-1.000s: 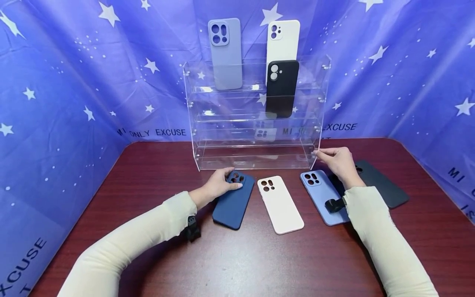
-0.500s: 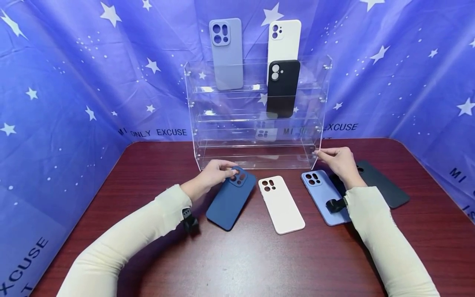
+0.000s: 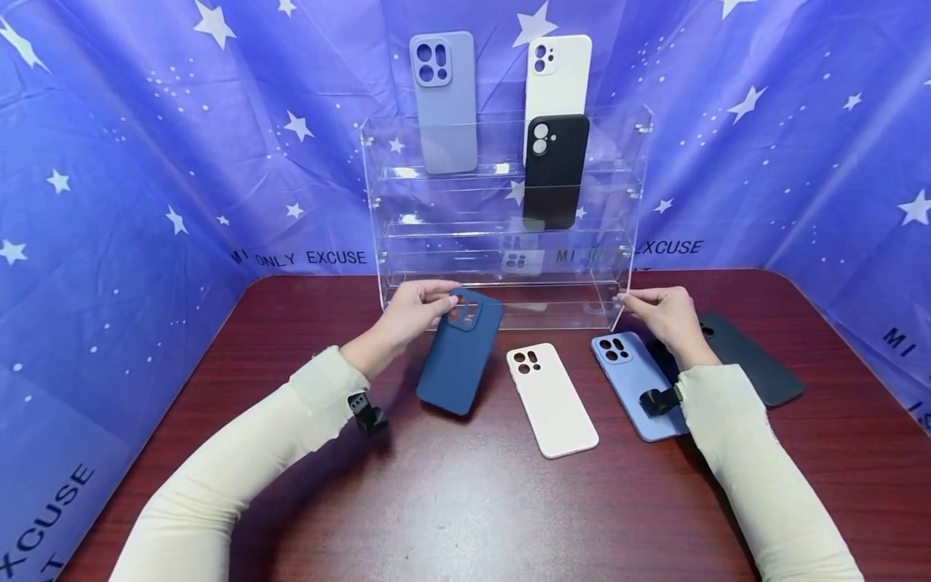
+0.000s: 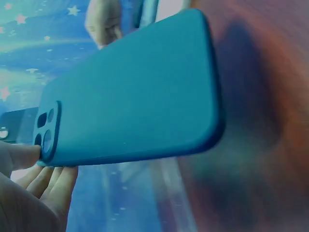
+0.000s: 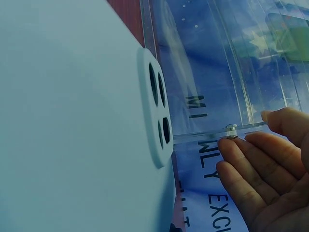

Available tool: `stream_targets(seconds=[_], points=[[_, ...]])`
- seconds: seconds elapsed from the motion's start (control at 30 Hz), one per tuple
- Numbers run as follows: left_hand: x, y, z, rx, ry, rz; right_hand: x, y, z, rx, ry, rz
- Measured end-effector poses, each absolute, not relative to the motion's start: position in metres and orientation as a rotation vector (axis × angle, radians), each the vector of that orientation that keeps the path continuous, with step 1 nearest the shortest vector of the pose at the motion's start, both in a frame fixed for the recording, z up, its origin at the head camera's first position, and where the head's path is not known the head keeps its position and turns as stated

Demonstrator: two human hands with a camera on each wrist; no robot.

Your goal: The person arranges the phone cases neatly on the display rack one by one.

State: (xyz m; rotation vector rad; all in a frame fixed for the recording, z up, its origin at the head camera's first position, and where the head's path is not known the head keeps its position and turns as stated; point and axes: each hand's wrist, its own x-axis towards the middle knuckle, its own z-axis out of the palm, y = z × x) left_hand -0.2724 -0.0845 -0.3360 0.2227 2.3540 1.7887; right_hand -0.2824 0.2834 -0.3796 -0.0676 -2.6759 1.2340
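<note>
My left hand point(image 3: 410, 322) pinches a dark blue phone case point(image 3: 458, 356) by its camera-cutout end, thumb on the back and fingers behind. The case hangs tilted above the table, its lower end toward me; the left wrist view shows its back point(image 4: 130, 92) up close. My right hand point(image 3: 665, 317) pinches the right side panel of a clear acrylic display rack point(image 3: 502, 317) between thumb and fingertips, near a metal screw point(image 5: 231, 131). On the rack's upper tiers stand a lavender phone case point(image 3: 445, 105), a white case point(image 3: 558, 81) and a black case point(image 3: 556, 174).
On the table point(image 3: 451, 501) lie a cream phone case point(image 3: 553, 404), a light blue case point(image 3: 629, 380) under my right wrist and a dark grey case point(image 3: 756, 364) at the right. A starry blue cloth point(image 3: 291, 121) hangs behind and at both sides.
My left hand has lifted the dark blue phone case off the table and moved it up toward the rack's lower front. The right hand stays at the rack's side.
</note>
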Motion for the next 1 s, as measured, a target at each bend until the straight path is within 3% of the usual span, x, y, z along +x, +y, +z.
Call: stream_targets(seconds=[0.47, 1.0], points=[[-0.286, -0.085, -0.254, 0.18, 2.366, 2.214, -0.282, 0.285, -0.381, -0.042, -2.636, 1.227], [-0.326, -0.08, -0.173, 0.137, 2.119, 2.741, -0.285, 0.284, -0.382, -0.072, -2.62, 1.263]])
